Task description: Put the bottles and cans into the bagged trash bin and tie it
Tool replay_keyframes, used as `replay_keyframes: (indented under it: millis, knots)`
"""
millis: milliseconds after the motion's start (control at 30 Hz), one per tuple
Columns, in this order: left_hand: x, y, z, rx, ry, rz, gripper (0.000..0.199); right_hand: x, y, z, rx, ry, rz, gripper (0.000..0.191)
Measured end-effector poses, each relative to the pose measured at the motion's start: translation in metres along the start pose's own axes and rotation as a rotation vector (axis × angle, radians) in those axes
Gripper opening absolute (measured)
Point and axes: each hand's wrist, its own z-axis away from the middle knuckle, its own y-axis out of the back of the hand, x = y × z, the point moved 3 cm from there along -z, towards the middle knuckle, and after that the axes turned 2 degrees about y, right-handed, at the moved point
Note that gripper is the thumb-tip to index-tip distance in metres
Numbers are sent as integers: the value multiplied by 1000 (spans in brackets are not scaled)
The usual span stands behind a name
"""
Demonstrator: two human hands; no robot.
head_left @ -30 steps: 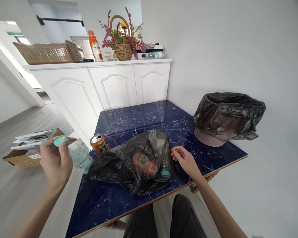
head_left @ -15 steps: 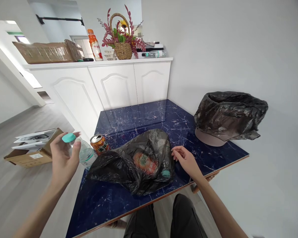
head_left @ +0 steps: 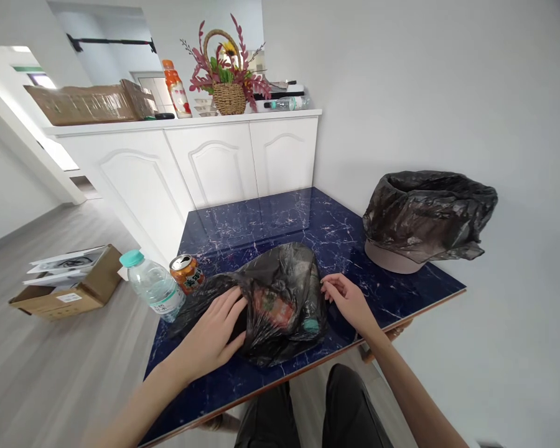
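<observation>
A black plastic bag (head_left: 284, 261) lies on its side on the table, with a red-and-orange item (head_left: 275, 308) and a teal-capped bottle (head_left: 310, 325) showing through its film. My left hand (head_left: 217, 326) is at the bag's mouth, fingers stretched out and fingertips against the opening. Close to the bag's right side rests my right hand (head_left: 348, 302), its fingers curled together with nothing visible in them. Left of the bag stand a clear plastic bottle (head_left: 152, 283) with a teal cap and an orange drink can (head_left: 186, 274), opened at the top.
A bin (head_left: 394, 258) lined with a black bag stands on the right of the blue marbled table (head_left: 280, 214). Behind is a white cabinet (head_left: 219, 158) bearing a flower basket (head_left: 228, 98), an orange bottle (head_left: 177, 90) and a cardboard box (head_left: 84, 102). Another carton (head_left: 88, 286) sits on the floor.
My left hand has left the clear bottle, which stays upright by the can, and moved right to the bag's mouth. My right hand has hardly moved.
</observation>
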Motion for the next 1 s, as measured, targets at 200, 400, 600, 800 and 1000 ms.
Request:
replay_keyframes:
  millis: [200,400,600,800,1000]
  knots:
    - [-8,-12,-41,-198,-31,48,9,0,-2,-2,19,1,-14,42]
    - [-13,-11,-35,-262,22,52,12,-2,-2,-2,29,-1,-28,46]
    - [-8,19,-4,-139,119,216,30,-3,-2,-1,25,-4,-25,49]
    - [-17,53,41,-8,339,350,65,-4,-1,1,15,-5,-6,48]
    - [-27,77,86,214,614,599,69,-3,1,2,-5,-9,10,46]
